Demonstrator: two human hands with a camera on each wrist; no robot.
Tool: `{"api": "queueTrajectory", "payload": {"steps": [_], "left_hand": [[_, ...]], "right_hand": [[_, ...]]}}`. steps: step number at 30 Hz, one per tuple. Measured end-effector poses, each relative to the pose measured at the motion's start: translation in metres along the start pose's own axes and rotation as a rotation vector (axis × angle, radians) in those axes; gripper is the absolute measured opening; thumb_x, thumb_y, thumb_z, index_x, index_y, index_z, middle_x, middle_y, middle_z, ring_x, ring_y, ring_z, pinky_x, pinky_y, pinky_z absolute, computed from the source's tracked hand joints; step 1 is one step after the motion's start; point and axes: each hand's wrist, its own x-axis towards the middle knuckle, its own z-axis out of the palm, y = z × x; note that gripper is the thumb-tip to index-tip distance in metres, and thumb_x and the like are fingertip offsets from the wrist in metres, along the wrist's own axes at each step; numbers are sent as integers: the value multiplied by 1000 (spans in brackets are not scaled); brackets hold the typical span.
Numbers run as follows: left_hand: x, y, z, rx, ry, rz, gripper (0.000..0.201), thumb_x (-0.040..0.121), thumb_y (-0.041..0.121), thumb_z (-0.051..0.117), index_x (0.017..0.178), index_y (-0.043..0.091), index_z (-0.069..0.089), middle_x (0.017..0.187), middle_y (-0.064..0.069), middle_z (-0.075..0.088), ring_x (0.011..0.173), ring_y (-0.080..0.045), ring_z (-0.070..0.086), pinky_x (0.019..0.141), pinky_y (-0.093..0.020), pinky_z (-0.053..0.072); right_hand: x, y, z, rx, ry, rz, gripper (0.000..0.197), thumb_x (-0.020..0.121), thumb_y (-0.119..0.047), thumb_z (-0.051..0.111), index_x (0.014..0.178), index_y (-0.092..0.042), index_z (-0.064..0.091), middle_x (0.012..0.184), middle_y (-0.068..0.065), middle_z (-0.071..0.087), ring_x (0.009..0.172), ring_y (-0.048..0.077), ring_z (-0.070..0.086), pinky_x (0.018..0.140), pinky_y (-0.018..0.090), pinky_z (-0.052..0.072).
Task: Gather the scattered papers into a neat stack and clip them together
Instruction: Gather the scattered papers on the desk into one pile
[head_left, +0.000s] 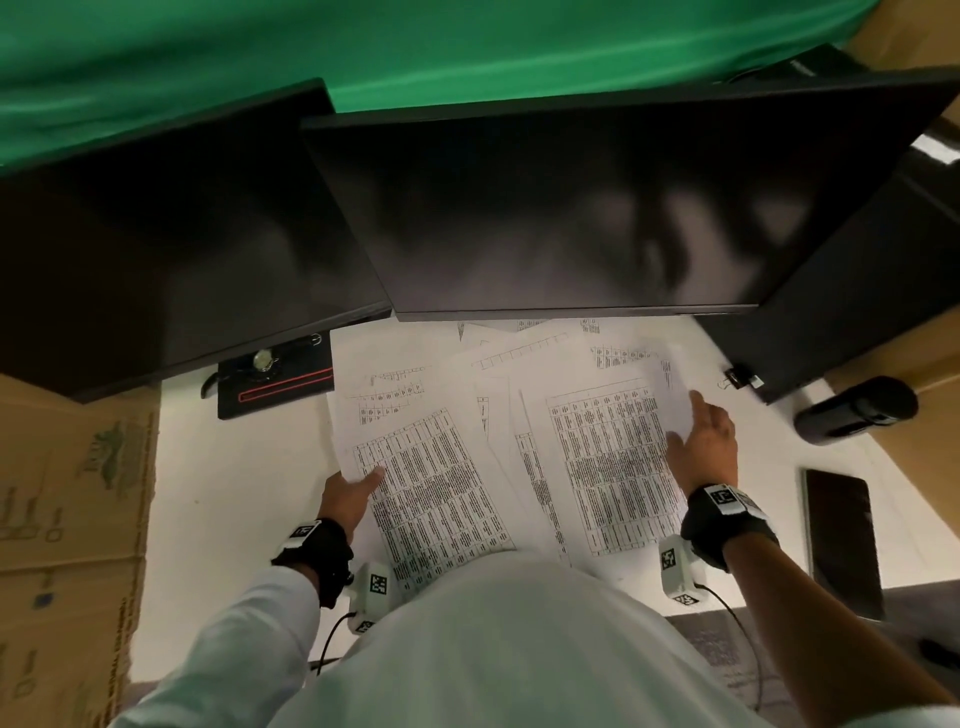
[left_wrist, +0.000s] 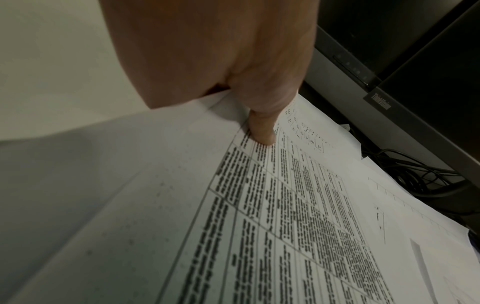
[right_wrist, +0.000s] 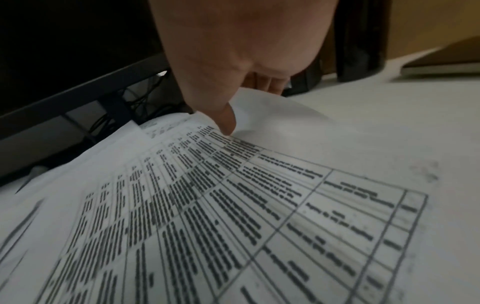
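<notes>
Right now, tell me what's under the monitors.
Under the monitors: far edges of the papers, a black stand base, cables. Anything deeper is hidden.

1. White papers between both hands, printed with dense black tables
2. White desk left of the left hand
3. Black binder clip beyond the right hand
4. Green cloth farthest away
</notes>
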Motion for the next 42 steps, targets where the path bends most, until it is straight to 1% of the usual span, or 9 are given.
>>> {"api": "queueTrajectory", "payload": {"steps": [4,7,10,15,22,25,28,34,42], "left_hand": [[-4,2,-2,-13,-17,10,56,86,26,73,128,-5,55,129,-17,61,122,-34,55,105,-41,40],[-5,2,-3,-10,-19,9,54,85,29,74,126,-3,58,127,-19,63,119,-35,57,105,-44,42],[-7,5,-3,-7,-20,7,53,86,28,74,126,-3,58,125,-17,63,118,-33,57,104,-42,42],[-10,6,-5,-15,-32,-8,61,83,33,76,130,0,56,130,-15,61,122,-34,55,105,-43,41],[-16,9,-4,-18,-40,15,48,88,23,72,128,2,60,127,-15,64,120,-33,57,105,-41,42],[-17,10,-4,-17,-37,29,48,88,23,71,128,0,59,126,-16,63,120,-32,57,104,-40,41],[-17,11,-5,7,-49,27,46,89,23,70,127,0,59,125,-18,64,118,-33,58,102,-39,42],[-19,11,-4,-39,-58,18,45,90,22,69,128,0,58,130,-18,61,123,-34,55,101,-37,40],[-22,14,-3,-66,-64,1,42,91,19,67,127,-2,57,131,-18,60,124,-33,53,97,-32,37]], "right_hand": [[-2,-13,-13,298,-96,202,72,84,-12,71,145,-10,31,131,23,56,118,45,54,100,52,45],[-2,-24,-14,413,-253,188,79,78,-18,79,142,-7,35,132,10,56,120,31,53,104,45,42],[-2,-37,-4,359,-367,103,76,73,-20,83,136,-11,42,126,7,59,116,26,55,102,41,44],[6,-59,0,146,-300,82,49,78,-25,76,121,-10,57,106,11,66,90,26,60,80,32,53],[27,-77,-14,269,-445,130,50,79,-6,76,125,-5,58,124,15,63,117,35,58,98,40,46],[25,-83,-10,203,-571,112,54,78,-11,78,126,-3,55,121,15,63,110,31,59,95,37,47],[20,-88,-10,137,-543,115,54,79,-10,77,125,2,51,113,14,60,103,31,58,83,29,44],[23,-109,-54,-11,-345,-41,34,83,-16,74,110,1,62,109,18,67,103,35,64,88,35,51],[36,-124,-174,127,-267,-153,24,75,-12,81,95,-8,69,83,4,69,72,16,66,81,32,51]]}}
